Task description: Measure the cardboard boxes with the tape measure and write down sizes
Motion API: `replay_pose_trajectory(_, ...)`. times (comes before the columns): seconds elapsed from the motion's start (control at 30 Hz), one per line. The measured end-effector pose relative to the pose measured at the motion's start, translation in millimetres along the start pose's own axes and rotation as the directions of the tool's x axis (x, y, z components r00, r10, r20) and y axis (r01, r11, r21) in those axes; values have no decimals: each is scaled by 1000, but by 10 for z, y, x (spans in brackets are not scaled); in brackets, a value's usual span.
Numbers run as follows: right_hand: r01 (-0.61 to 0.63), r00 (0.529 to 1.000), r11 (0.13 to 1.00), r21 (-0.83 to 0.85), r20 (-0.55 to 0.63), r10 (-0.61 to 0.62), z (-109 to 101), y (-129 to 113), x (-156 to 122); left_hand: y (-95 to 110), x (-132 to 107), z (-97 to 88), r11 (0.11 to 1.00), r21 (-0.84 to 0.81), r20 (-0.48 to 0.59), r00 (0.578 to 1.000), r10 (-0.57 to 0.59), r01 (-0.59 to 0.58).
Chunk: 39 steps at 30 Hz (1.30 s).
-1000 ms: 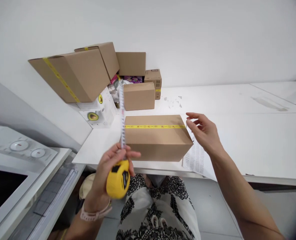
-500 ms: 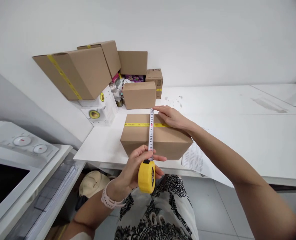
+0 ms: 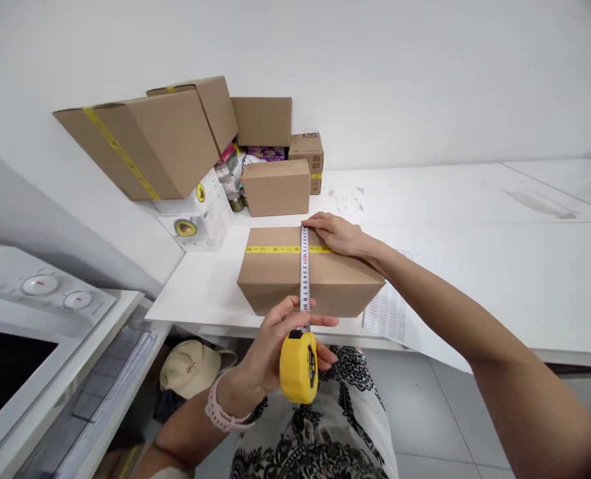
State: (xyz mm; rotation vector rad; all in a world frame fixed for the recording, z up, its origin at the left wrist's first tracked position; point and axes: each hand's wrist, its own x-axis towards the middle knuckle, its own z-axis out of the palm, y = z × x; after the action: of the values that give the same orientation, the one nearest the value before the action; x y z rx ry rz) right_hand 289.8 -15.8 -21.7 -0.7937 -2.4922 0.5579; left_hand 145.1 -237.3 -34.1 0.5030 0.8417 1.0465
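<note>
A brown cardboard box (image 3: 275, 269) with yellow printed tape across its top sits near the table's front edge. Across its top, front to back, runs the white blade of a yellow tape measure (image 3: 298, 372). My left hand (image 3: 278, 346) is closed on the tape measure's case and blade, just in front of the box. At the box's far edge, my right hand (image 3: 338, 233) pinches the blade's end, its palm over the box top. The blade's very tip is partly hidden by the fingers.
Behind stands a smaller brown box (image 3: 277, 189). Large cartons (image 3: 176, 140) are stacked on a white avocado-print box (image 3: 200, 226) at left. A printed paper sheet (image 3: 388, 313) lies right of the box. A white microwave (image 3: 40, 313) is at lower left, with a cap (image 3: 190, 369) below the table.
The tape's end has come back slightly toward me, now at the box's far edge. My left hand and the case have moved a little nearer to me and to the right.
</note>
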Motion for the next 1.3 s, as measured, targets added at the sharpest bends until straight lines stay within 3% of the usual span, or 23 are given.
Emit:
replay_pose_trajectory(0.2,-23,999,1000,12,22,23,7,-13,0,-13,96,31,998,-8,-70,996,60,-60)
replay_pose_trajectory(0.47,4,1000,1000,22,17,-5,14,37,16,-122,163,-10,992,-51,-64,992,110,-113)
replay_pose_trajectory(1.3,-61,998,998,20,19,60,28,34,3,-118,169,-15,993,-8,-68,991,119,-120)
